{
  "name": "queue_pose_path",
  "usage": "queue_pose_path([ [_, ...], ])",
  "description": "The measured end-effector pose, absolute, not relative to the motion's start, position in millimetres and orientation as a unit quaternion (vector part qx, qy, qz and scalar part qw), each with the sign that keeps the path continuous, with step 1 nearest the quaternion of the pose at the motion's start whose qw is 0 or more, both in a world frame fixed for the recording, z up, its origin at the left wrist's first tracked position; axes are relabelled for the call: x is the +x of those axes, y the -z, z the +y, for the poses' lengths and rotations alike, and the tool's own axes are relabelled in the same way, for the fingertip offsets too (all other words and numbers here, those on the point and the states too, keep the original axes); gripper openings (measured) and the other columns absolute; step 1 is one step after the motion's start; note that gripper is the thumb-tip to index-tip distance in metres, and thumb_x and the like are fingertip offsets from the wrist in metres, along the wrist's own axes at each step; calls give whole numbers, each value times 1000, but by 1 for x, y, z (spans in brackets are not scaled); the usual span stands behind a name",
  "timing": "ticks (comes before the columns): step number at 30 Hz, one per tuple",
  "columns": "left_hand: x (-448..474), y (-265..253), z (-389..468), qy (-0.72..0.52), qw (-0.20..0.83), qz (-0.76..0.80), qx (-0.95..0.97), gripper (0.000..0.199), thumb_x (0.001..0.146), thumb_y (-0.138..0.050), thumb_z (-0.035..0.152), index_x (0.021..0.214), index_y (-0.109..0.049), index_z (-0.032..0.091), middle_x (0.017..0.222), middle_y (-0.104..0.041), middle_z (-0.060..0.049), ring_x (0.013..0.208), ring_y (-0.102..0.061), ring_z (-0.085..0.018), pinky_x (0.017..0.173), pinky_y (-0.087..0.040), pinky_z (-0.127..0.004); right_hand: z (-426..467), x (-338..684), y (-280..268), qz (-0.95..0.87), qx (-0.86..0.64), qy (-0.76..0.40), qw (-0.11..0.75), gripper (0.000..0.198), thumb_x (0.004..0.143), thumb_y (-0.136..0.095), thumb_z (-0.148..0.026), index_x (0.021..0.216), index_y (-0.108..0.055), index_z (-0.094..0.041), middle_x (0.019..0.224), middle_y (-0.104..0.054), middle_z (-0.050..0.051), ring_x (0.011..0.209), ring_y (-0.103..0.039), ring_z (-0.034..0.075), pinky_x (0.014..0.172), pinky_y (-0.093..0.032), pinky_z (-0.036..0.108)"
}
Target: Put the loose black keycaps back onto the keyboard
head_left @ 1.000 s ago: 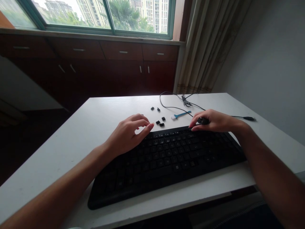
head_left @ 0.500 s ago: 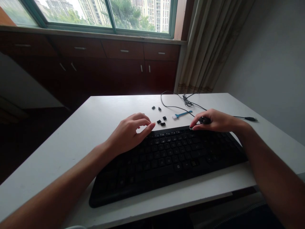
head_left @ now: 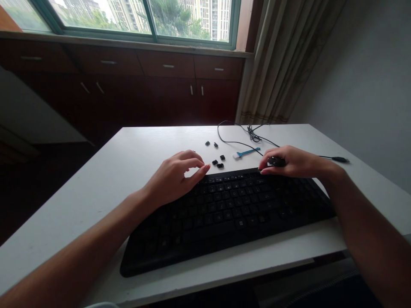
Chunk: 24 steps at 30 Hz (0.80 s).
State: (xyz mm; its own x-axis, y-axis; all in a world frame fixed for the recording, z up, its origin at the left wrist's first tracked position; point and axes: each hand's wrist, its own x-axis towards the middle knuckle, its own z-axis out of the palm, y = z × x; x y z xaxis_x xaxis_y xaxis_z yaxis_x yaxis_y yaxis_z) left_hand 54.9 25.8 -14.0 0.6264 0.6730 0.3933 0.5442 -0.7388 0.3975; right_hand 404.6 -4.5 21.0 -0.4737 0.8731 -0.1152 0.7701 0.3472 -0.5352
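A black keyboard [head_left: 224, 216] lies slanted across the desk, with a gap among its keys near the lower right. My left hand [head_left: 176, 177] is curled over its far edge, thumb along the top and fingertips partly hidden behind. At the keyboard's upper right, my right hand [head_left: 290, 161] pinches a small rounded black tool [head_left: 276, 161]. The tool's tip is down at the top row of keys; my fingers hide part of it. Several loose black keycaps [head_left: 220, 165] are scattered on the desk just beyond the keyboard, right of my left hand.
A blue-handled brush [head_left: 247, 152] with white bristles lies behind the keyboard. A black cable [head_left: 253, 136] is bunched at the desk's far side, and its plug [head_left: 340, 159] rests to the right. The white desk [head_left: 154, 143] faces dark red cabinets [head_left: 160, 98] below a window.
The light tip visible under my right fingers earlier is now mostly hidden. My hands and the keyboard otherwise hold nearly the same places; the view has shifted slightly.
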Motion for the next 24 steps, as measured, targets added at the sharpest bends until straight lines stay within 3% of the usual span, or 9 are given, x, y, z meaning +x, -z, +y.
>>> queue_pose_path([
  [24,55,18,28,-274,113,328,897,28,96,-55,40,88,-73,19,101,-69,-6,89,-65,-19,76,-54,-33,-5,405,-20,-802,-508,-299,97,32,82,-70,-50,99,-74,-24,100,-74,3,91,-67,23,79,-50,34],
])
